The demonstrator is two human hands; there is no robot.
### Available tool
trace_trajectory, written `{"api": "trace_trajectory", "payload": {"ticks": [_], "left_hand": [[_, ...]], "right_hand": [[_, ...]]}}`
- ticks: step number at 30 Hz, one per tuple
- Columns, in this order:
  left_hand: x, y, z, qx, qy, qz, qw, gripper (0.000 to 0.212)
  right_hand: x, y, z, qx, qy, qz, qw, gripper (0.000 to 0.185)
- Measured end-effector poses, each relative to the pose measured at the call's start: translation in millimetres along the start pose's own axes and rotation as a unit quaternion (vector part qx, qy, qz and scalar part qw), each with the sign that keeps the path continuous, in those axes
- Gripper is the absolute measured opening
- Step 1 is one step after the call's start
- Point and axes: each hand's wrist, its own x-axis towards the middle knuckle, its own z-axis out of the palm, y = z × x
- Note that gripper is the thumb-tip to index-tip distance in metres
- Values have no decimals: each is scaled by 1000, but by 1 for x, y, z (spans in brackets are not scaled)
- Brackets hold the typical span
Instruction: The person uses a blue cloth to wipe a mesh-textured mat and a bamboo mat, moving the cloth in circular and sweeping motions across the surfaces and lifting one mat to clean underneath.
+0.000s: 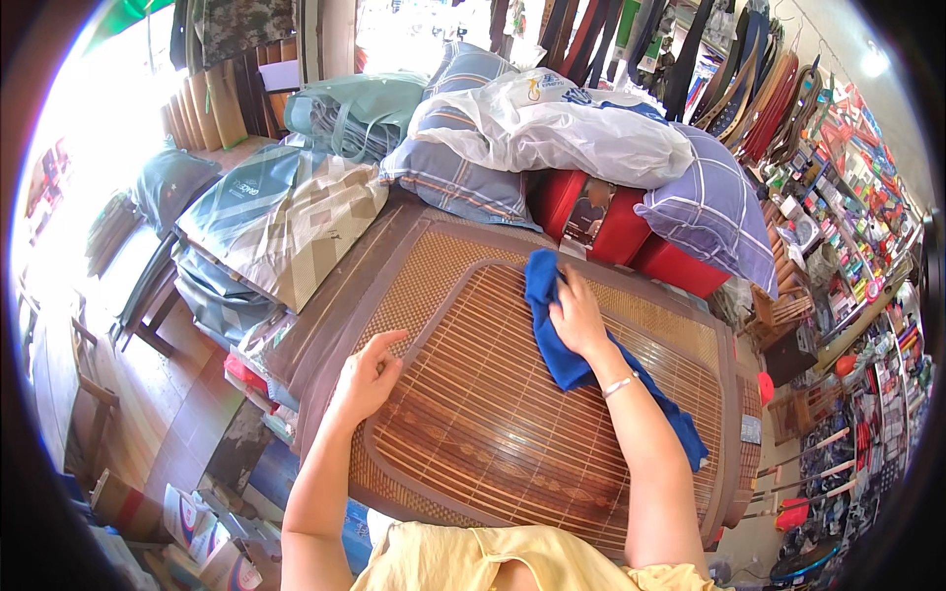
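Before me lies a brown bamboo mat (473, 436) with a woven border, on a stack of similar mats. My right hand (579, 312), with a bracelet at the wrist, rests on a blue cloth (550, 347) near the mat's far edge; its fingers are bent over the cloth's upper part. The cloth runs under my forearm towards the right side of the mat. Over the mat's left border is my left hand (373, 369), empty, its fingers loosely curled and apart.
Plaid pillows (458, 177), a white plastic bag (547, 133) and red boxes (628, 229) stand along the far edge. Packaged bedding (281, 214) lies at the left. Belts (768, 111) hang at the back right, cartons (196, 517) sit at lower left, and shelves of goods line the right.
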Motion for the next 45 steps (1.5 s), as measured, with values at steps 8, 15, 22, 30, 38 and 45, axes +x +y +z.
{"api": "trace_trajectory", "payload": {"ticks": [8, 15, 22, 30, 38, 45], "left_hand": [[0, -19, -1, -82, 10, 13, 997, 48], [6, -22, -2, -84, 7, 33, 996, 54], [-1, -11, -11, -95, -39, -29, 994, 69], [-4, -16, -11, -42, -43, 27, 998, 79], [-5, -8, -13, -74, -67, 24, 995, 85], [9, -14, -2, -86, -72, 64, 992, 84]], "right_hand": [[-60, -204, -57, 315, -233, -359, 847, 49], [12, -161, -1, 261, -112, -241, 928, 38], [58, -35, 46, -2, 38, 15, 999, 41], [-29, -192, -50, 214, -189, -294, 912, 51], [52, -67, 36, 114, -87, -71, 987, 45], [53, -34, 44, 53, -63, -61, 995, 47]]}}
